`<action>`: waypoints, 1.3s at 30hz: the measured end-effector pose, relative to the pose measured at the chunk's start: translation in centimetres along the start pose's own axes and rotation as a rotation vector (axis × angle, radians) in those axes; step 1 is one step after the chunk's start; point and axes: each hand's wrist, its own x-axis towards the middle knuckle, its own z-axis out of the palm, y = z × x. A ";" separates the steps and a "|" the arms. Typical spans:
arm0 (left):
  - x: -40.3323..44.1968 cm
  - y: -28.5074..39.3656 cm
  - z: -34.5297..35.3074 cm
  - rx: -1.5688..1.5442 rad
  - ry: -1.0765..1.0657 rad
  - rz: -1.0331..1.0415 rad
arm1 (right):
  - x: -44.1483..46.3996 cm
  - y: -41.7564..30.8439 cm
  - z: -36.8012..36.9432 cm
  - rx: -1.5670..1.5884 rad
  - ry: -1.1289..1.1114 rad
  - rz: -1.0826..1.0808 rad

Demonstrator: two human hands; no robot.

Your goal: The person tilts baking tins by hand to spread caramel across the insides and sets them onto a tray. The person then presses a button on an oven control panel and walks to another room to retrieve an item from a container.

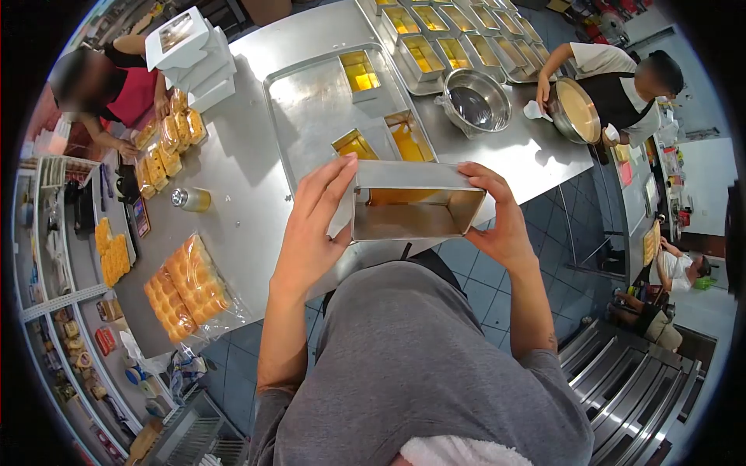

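Between my two hands a metal loaf tin [412, 221] is held tilted, its open side toward me, with a yellowish film on an inner wall. My left hand [315, 213] is closed on its left end, and my right hand [501, 217] grips the right end. Just beyond it lies a large baking tray [299, 116] on the steel table. Standing in that tray are a loaf tin with yellow liquid [360, 74] at the back, and two more, a left tin [353, 145] and a right tin [408, 137], partly hidden behind the held one.
Several filled tins [454, 53] stand in trays at the back, beside a steel bowl [476, 105]. Bagged bread rolls [186, 287], a small jar [191, 199] and white boxes [194, 58] sit on the left. One co-worker handles packed bread; another holds a batter bowl [576, 113].
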 end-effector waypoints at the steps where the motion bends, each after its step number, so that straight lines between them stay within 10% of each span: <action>1: -0.1 0.0 -0.1 0.012 -0.008 0.000 | 0.0 0.1 0.2 0.023 -0.001 0.017; 21: -8.6 -2.9 3.9 -0.722 0.000 -0.431 | 2.7 -4.9 -0.1 0.111 -0.266 0.054; 39: -12.8 -4.8 1.5 -0.391 -0.157 -0.660 | 0.1 0.0 5.6 0.338 -0.488 0.468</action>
